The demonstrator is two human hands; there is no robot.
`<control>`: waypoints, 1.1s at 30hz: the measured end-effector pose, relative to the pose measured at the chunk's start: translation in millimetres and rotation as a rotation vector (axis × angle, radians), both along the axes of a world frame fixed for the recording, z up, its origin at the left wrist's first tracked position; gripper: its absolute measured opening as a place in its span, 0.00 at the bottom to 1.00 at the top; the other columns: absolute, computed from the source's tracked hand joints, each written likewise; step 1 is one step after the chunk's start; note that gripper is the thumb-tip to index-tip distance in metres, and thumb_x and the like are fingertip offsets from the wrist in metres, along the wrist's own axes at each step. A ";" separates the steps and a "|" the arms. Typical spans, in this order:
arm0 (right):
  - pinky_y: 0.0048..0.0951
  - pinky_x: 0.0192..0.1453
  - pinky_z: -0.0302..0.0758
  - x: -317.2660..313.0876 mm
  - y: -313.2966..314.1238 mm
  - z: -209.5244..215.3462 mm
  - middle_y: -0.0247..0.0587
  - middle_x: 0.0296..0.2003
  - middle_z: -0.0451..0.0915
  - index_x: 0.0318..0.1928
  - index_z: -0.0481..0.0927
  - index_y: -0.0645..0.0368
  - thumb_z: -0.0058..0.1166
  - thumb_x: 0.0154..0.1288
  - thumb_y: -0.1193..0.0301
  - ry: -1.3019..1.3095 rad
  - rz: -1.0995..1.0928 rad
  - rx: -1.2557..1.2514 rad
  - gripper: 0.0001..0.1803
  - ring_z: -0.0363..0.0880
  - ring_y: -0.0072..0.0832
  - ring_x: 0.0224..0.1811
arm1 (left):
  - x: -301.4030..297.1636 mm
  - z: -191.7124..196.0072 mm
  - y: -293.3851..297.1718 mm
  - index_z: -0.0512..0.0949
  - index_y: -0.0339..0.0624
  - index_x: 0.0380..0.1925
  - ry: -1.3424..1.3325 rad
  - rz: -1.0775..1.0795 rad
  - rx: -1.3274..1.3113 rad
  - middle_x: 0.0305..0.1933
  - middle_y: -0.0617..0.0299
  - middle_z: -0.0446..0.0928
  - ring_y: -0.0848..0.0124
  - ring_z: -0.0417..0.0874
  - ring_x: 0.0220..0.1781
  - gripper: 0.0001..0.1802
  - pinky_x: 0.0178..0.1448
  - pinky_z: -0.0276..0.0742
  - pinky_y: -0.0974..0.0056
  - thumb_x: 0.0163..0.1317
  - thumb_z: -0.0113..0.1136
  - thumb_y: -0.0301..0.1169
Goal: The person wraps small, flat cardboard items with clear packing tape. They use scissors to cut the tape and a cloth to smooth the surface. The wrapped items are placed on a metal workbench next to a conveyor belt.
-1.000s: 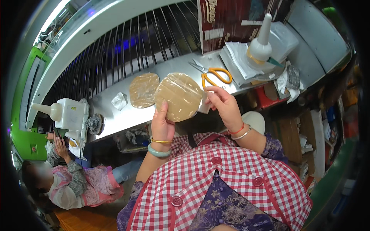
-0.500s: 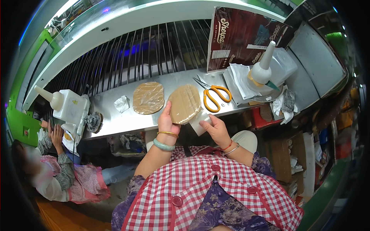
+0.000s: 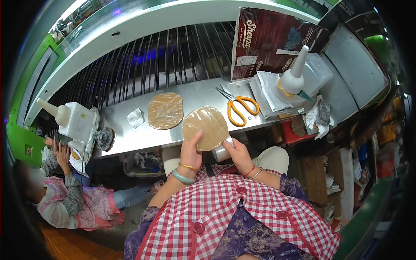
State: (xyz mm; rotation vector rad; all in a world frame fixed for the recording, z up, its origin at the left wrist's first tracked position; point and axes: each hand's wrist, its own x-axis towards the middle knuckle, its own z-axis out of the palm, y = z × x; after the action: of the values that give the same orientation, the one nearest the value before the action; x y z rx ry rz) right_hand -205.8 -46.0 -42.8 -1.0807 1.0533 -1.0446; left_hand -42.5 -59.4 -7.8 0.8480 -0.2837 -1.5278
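A rounded brown cardboard piece (image 3: 208, 125), shiny with clear tape or film, is held just past the bench's near edge. My left hand (image 3: 190, 151) grips its lower left side, thumb on top. At its lower right, my right hand (image 3: 238, 154) is closed on a roll of clear tape (image 3: 221, 153), which touches or nearly touches the cardboard's rim. A similar cardboard piece (image 3: 165, 111) lies flat on the bench to the left. Scissors with orange handles (image 3: 242, 111) rest to the right, blades slightly apart and pointing away.
Along the metal bench (image 3: 130, 141) are a crumpled white paper (image 3: 135, 118), a dark scrunched wad (image 3: 105, 138) and two nozzle bottles, left (image 3: 78, 119) and right (image 3: 292, 80). Black rods (image 3: 173, 56) and a dark red carton (image 3: 273, 43) stand behind. Another person (image 3: 82, 195) sits at left.
The held cardboard has come nearer to me and lies tilted differently. My right hand has moved down and toward me with the tape roll, whose round side now shows.
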 end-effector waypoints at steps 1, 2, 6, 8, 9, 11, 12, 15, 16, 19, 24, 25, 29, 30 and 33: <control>0.21 0.40 0.72 1.6 1.1 -2.4 0.31 0.33 0.79 0.46 0.76 0.64 0.49 0.68 0.63 -0.005 -0.001 -0.002 0.16 0.73 0.15 0.34 | -0.1 -0.2 6.3 0.70 0.36 0.53 -0.017 0.010 -0.009 0.50 0.58 0.76 0.67 0.78 0.51 0.22 0.55 0.74 0.62 0.58 0.61 0.29; 0.21 0.40 0.72 2.7 2.0 -4.4 0.32 0.33 0.79 0.45 0.76 0.64 0.49 0.68 0.63 -0.010 -0.001 -0.003 0.16 0.73 0.16 0.34 | 0.4 -0.9 9.4 0.71 0.36 0.52 -0.034 0.019 -0.018 0.49 0.58 0.76 0.67 0.78 0.50 0.22 0.55 0.74 0.63 0.57 0.61 0.28; 0.22 0.40 0.73 -6.3 -2.7 8.6 0.35 0.34 0.78 0.43 0.75 0.64 0.52 0.66 0.64 0.511 0.134 -0.027 0.14 0.75 0.19 0.36 | 23.5 -1.5 0.9 0.72 0.35 0.50 -0.115 -0.076 -0.019 0.47 0.58 0.77 0.68 0.78 0.48 0.22 0.53 0.75 0.64 0.55 0.64 0.26; 0.23 0.40 0.73 -7.8 -6.6 1.8 0.36 0.34 0.78 0.43 0.75 0.64 0.54 0.65 0.65 0.305 -0.127 -0.185 0.14 0.75 0.21 0.36 | 28.5 10.1 -1.9 0.72 0.35 0.50 -0.219 -0.123 -0.051 0.46 0.58 0.78 0.69 0.79 0.47 0.22 0.52 0.75 0.64 0.55 0.64 0.26; 0.23 0.43 0.73 -9.2 -13.8 16.1 0.37 0.37 0.78 0.45 0.74 0.65 0.55 0.64 0.67 0.185 -0.173 -0.201 0.15 0.75 0.20 0.37 | 31.7 10.0 -3.5 0.72 0.34 0.50 -0.208 -0.111 -0.078 0.46 0.58 0.78 0.69 0.78 0.47 0.22 0.52 0.75 0.65 0.55 0.65 0.27; 0.23 0.50 0.72 -16.2 -24.6 39.9 0.37 0.40 0.78 0.51 0.72 0.66 0.55 0.64 0.67 -0.072 -0.005 -0.066 0.19 0.75 0.20 0.42 | 30.3 20.2 -6.3 0.72 0.33 0.50 -0.184 -0.178 -0.073 0.46 0.57 0.78 0.69 0.78 0.47 0.22 0.52 0.75 0.65 0.55 0.65 0.27; 0.23 0.51 0.71 -19.0 -27.7 48.6 0.36 0.41 0.78 0.53 0.72 0.66 0.55 0.64 0.67 -0.135 0.130 0.015 0.20 0.75 0.20 0.44 | 29.2 24.6 -7.9 0.73 0.33 0.50 -0.172 -0.215 -0.071 0.46 0.57 0.78 0.69 0.78 0.47 0.22 0.52 0.75 0.65 0.55 0.65 0.27; 0.23 0.51 0.71 -4.2 -28.6 62.8 0.36 0.44 0.78 0.54 0.72 0.65 0.55 0.65 0.67 -0.171 0.182 0.048 0.21 0.75 0.20 0.45 | 16.9 24.4 -11.4 0.73 0.33 0.50 -0.200 -0.235 -0.110 0.47 0.58 0.77 0.71 0.77 0.48 0.22 0.52 0.74 0.66 0.56 0.65 0.29; 0.23 0.52 0.71 -3.0 -29.8 64.1 0.35 0.45 0.78 0.54 0.72 0.64 0.55 0.65 0.67 -0.183 0.146 0.044 0.21 0.75 0.20 0.46 | 14.5 23.3 -12.0 0.72 0.33 0.50 -0.204 -0.234 -0.126 0.47 0.58 0.77 0.71 0.77 0.48 0.22 0.52 0.73 0.66 0.57 0.64 0.29; 0.23 0.53 0.71 -2.5 -37.4 62.4 0.35 0.46 0.78 0.53 0.73 0.64 0.54 0.65 0.66 -0.286 0.049 0.033 0.20 0.75 0.20 0.47 | 20.6 10.8 -7.3 0.70 0.33 0.52 -0.355 -0.249 -0.174 0.49 0.58 0.76 0.70 0.76 0.49 0.24 0.54 0.72 0.66 0.60 0.62 0.34; 0.24 0.52 0.72 3.6 -53.2 65.8 0.36 0.46 0.78 0.53 0.73 0.64 0.52 0.66 0.66 -0.411 -0.075 0.041 0.19 0.77 0.22 0.46 | 22.4 4.5 21.9 0.66 0.31 0.54 -0.638 -0.327 -0.325 0.49 0.55 0.75 0.70 0.75 0.52 0.26 0.57 0.70 0.65 0.60 0.62 0.32; 0.24 0.52 0.72 6.1 -54.7 64.3 0.36 0.46 0.78 0.53 0.73 0.64 0.52 0.66 0.66 -0.439 -0.098 0.039 0.19 0.77 0.22 0.46 | 21.1 8.0 26.2 0.65 0.32 0.55 -0.661 -0.327 -0.315 0.49 0.54 0.75 0.70 0.76 0.51 0.27 0.57 0.70 0.65 0.58 0.62 0.30; 0.26 0.54 0.72 14.3 -61.4 67.4 0.39 0.48 0.77 0.55 0.71 0.65 0.49 0.67 0.67 -0.496 -0.161 0.031 0.20 0.76 0.25 0.49 | 18.8 -9.7 45.2 0.63 0.34 0.55 -0.539 -0.386 -0.320 0.48 0.53 0.75 0.68 0.76 0.50 0.27 0.56 0.71 0.65 0.57 0.62 0.26; 0.26 0.54 0.72 14.8 -63.8 67.1 0.39 0.48 0.77 0.55 0.70 0.65 0.49 0.67 0.67 -0.501 -0.173 0.026 0.20 0.76 0.25 0.49 | 13.2 3.7 48.4 0.64 0.34 0.55 -0.527 -0.390 -0.317 0.47 0.55 0.75 0.70 0.75 0.51 0.27 0.55 0.70 0.65 0.56 0.63 0.26; 0.26 0.53 0.72 20.9 -68.9 65.8 0.40 0.48 0.77 0.55 0.70 0.66 0.48 0.68 0.67 -0.519 -0.177 0.003 0.19 0.76 0.25 0.48 | 10.3 3.5 46.7 0.71 0.34 0.48 -0.697 -0.381 -0.363 0.45 0.55 0.78 0.69 0.76 0.50 0.22 0.55 0.70 0.66 0.56 0.65 0.30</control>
State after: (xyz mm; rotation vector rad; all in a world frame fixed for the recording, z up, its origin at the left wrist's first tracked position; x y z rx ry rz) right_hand -184.9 -114.8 23.0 -0.6639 0.7336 -1.3726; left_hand -32.2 -12.7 -4.3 1.0449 -1.2524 -1.4076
